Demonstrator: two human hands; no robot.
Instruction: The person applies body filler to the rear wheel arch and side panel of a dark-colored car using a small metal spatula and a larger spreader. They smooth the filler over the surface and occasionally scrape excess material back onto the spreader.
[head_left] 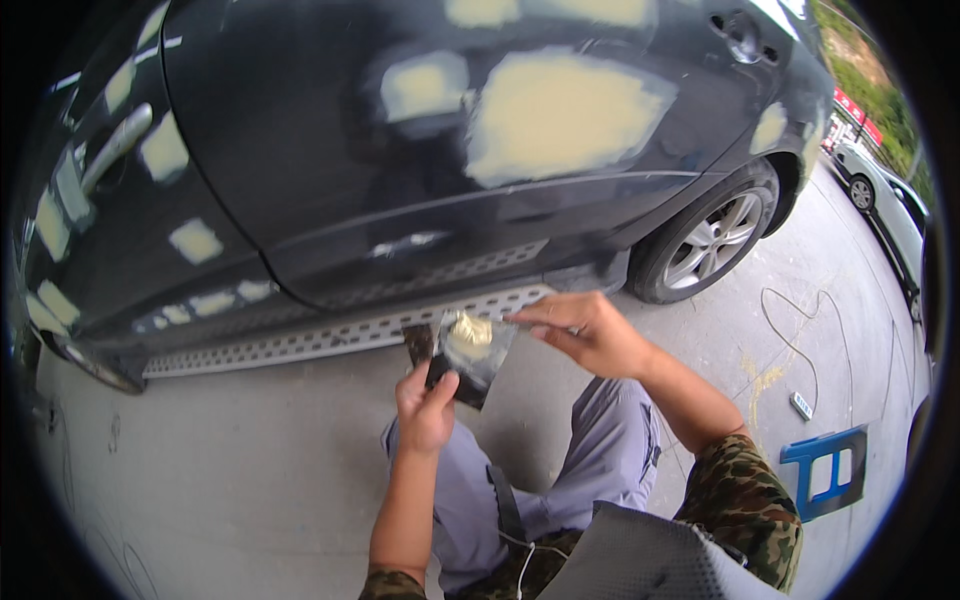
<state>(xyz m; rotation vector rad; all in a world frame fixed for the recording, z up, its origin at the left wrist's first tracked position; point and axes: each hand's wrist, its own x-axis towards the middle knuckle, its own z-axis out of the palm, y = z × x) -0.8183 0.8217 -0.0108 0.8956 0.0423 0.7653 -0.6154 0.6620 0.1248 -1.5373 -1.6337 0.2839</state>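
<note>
My left hand point(427, 410) is closed round the lower edge of a dark flat putty board point(483, 378), with the thumb on top. A lump of cream-yellow body filler point(472, 328) sits on its upper part, with a thinner smear below. A brown-stained flat blade point(418, 343) sticks up beside the board from the same hand. At the board's right edge my right hand point(595, 335) is closed on a thin flat spreader point(545, 324), seen nearly edge-on. Beyond both hands, the dark car door point(330, 130) carries a large cream filler patch point(560, 115) and several smaller ones.
A perforated silver side step point(300, 340) runs along the car just beyond my hands. The rear wheel point(715, 240) stands to the right. On the concrete floor lie a blue stool-like frame point(815, 455), a power strip point(801, 405) and its cable. A pale car point(880, 190) is parked far right.
</note>
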